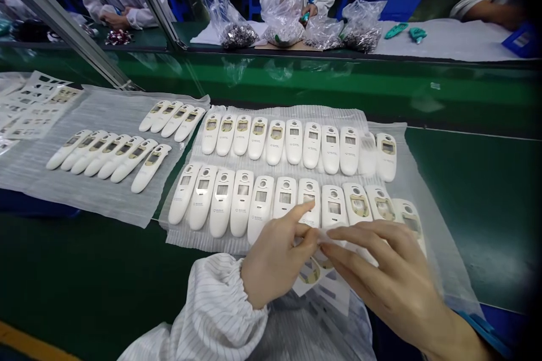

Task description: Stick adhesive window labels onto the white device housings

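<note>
My left hand (282, 256) is closed, thumb and fingers pinching a translucent sticker sheet (308, 277), with its index finger pointing over the devices. My right hand (392, 276) meets it at the fingertips, pinched at the top of the same sheet, where a whitish bit shows between the hands. Gold-rimmed oval stickers are visible on the sheet, which hangs below the fingers. Just beyond the hands lies a front row of white handheld devices (222, 203) with small display windows; a few at its right end carry gold-toned window frames. My hands partly cover this row.
Behind is another row of white devices (312, 145) on foam wrap (186, 237). More devices (122, 149) lie on a left foam sheet (25, 172), beside sticker sheets (38, 104). Across a green barrier (339, 82), people in white coats sit near plastic bags (283, 25). A metal post (71, 22) slants at left.
</note>
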{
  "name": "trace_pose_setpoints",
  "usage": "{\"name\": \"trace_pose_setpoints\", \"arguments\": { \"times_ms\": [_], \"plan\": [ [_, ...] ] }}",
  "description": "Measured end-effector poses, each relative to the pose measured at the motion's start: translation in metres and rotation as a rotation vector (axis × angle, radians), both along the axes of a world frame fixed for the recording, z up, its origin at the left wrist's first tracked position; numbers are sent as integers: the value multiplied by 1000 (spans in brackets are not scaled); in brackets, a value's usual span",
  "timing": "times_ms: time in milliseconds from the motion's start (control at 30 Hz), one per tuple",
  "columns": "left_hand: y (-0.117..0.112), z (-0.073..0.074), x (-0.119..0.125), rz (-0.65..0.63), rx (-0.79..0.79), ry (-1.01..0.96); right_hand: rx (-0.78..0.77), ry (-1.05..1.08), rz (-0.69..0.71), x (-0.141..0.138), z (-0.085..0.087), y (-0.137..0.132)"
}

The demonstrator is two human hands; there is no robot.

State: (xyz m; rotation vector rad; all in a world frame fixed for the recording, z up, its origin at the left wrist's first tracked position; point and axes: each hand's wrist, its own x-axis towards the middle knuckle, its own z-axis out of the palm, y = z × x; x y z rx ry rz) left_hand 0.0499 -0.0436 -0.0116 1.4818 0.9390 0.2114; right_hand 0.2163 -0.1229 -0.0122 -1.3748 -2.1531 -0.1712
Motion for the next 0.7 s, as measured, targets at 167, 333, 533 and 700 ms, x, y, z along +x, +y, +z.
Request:
{"name": "trace_pose_setpoints", "arguments": {
  "times_ms": [167, 333, 533, 700],
  "plan": [
    [-3, -3, -1, -192, 275, 140, -135, 262, 130, 5, 6, -17],
    [-16, -11, 2, -332, 499, 98, -506, 783, -150, 30, 11, -7],
    [-26, -22, 8, -321, 757, 81, -803, 1048, -555, 56, -13, 40],
    [-26, -21, 11, -302, 878, 85, -721, 937, -525, 51, -29, 47]
  ]
}}
